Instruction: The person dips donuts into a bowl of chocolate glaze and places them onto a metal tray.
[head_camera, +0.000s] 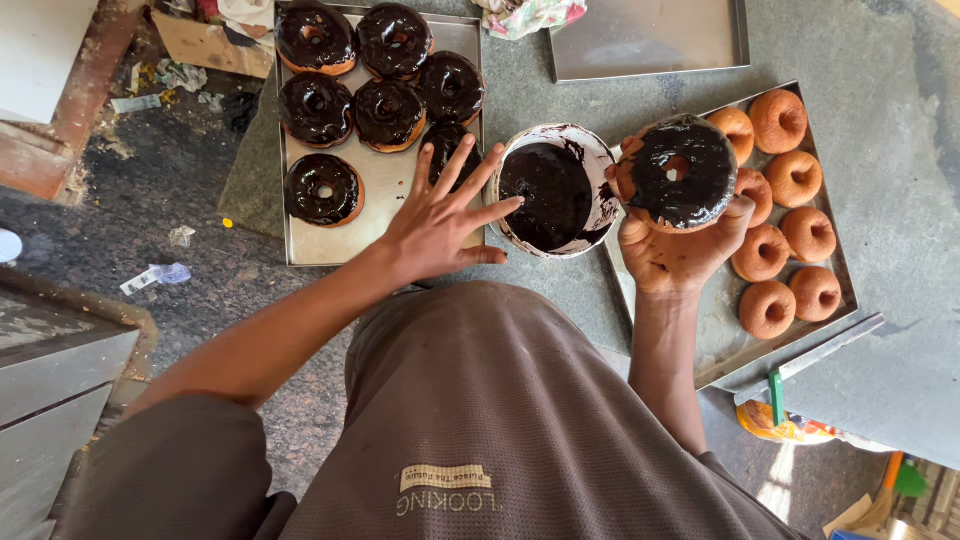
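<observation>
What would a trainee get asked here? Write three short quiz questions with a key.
1. True or false: the right hand holds a plain doughnut.
2. Where does the bowl of chocolate glaze stand: A) between the two trays, B) on the floor?
3. What does the left hand hover over?

Key:
1. False; the glazed doughnut is coated dark.
2. A.
3. The tray of glazed doughnuts, fingers spread.

Eight glazed doughnuts, eight plain
</observation>
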